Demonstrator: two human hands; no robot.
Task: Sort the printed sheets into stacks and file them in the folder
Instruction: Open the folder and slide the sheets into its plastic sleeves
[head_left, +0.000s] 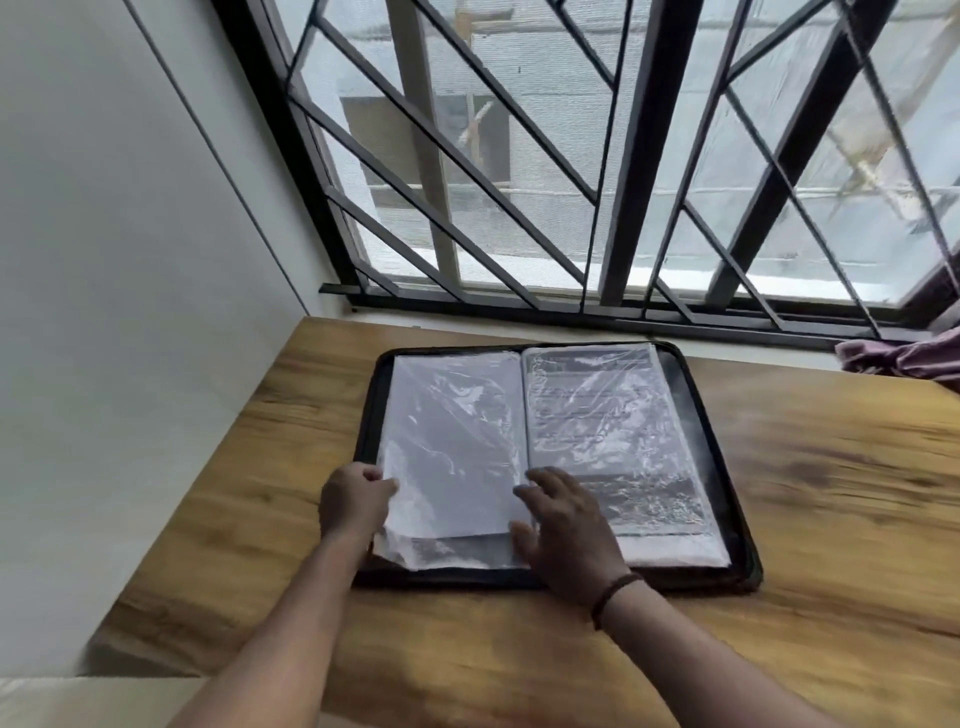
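the folder (748, 551) lies open flat on the wooden table (831, 519), the left hand (353, 501) pinching the left plastic sleeve's (452, 441) outer edge while the right hand (566, 525), fingers spread, presses near the spine, probably keeping the pages flat for filing.

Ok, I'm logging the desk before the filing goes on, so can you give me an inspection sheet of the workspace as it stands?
Surface: wooden table, grain finish, against a window.
Job's things: black zip folder lies open flat; left sleeve page shows a blank white sheet, right sleeve page shows a printed sheet; print too blurred to read.
Clutter: purple cloth at the table's far right edge.
Hands: left hand grips the left page's outer edge; right hand rests open near the spine, with a dark wristband.
Cables: nothing seen.
Surroundings: window with dark metal grille, white wall on the left.
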